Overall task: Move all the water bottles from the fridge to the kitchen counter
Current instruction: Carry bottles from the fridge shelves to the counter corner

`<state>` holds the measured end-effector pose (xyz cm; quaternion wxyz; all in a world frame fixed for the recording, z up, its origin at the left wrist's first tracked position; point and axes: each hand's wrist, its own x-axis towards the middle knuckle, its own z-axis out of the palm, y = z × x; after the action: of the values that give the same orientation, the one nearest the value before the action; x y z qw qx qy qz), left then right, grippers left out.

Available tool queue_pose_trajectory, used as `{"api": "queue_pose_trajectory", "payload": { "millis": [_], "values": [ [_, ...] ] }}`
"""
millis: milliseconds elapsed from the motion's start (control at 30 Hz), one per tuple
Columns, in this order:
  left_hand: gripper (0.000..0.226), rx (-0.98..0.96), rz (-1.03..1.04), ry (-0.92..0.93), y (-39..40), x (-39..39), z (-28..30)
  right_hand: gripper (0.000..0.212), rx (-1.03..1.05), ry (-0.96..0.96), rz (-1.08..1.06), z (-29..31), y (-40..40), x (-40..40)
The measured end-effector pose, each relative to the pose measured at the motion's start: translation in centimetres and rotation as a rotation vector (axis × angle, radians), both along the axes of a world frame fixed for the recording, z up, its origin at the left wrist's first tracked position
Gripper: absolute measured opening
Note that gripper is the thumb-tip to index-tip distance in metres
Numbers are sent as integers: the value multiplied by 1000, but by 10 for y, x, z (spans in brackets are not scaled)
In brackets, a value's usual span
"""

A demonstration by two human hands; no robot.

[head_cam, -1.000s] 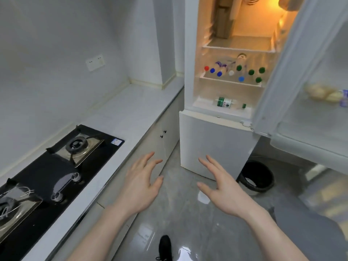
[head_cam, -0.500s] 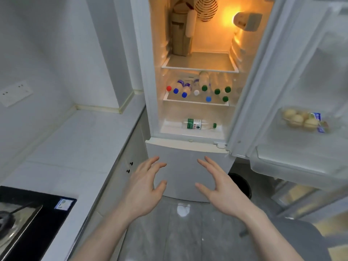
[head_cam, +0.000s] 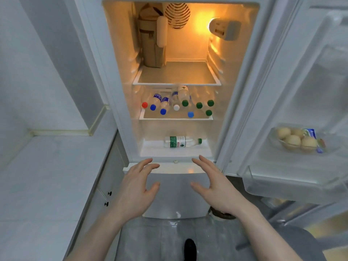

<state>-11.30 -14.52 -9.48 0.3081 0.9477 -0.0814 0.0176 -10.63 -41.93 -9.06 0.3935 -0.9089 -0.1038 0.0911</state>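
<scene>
Counter (head_cam: pixel 47 176) at far left, pale and flat, front edge running down toward the near corner, right end butting against the fridge (head_cam: pixel 116 72) side wall. Left hand (head_cam: pixel 135 187) raised before the lower fridge door, fingers spread and loosely bent, grasping nothing, fingertips near the sill of the open compartment. Inside, lit amber: tall brown carton (head_cam: pixel 153 44) upright at the back left of the top shelf, bare shelf beside it. On the middle shelf, a cluster of water bottles (head_cam: pixel 177 102) lying with caps toward the front lip, red, blue, white and green. On the bottom ledge, single green-labelled bottle (head_cam: pixel 181 141) lying on its side, cap pointing right, clear room in front up to the sill. Right hand (head_cam: pixel 216 187) level with the left, likewise released and spread, palms facing, a gap between them. Further right, open door (head_cam: pixel 282 91) swung wide, tray of eggs (head_cam: pixel 295 140) in its rack.
</scene>
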Motion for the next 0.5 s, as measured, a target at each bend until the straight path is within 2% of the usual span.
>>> {"api": "queue_pose_trajectory", "payload": {
  "millis": [267,500],
  "values": [
    [50,42,33,-7,-13,108,-2,70,6,40,29,-18,-16,118],
    [50,78,56,-40,-28,184,9,70,-110,117,46,-41,-22,208]
  ]
}}
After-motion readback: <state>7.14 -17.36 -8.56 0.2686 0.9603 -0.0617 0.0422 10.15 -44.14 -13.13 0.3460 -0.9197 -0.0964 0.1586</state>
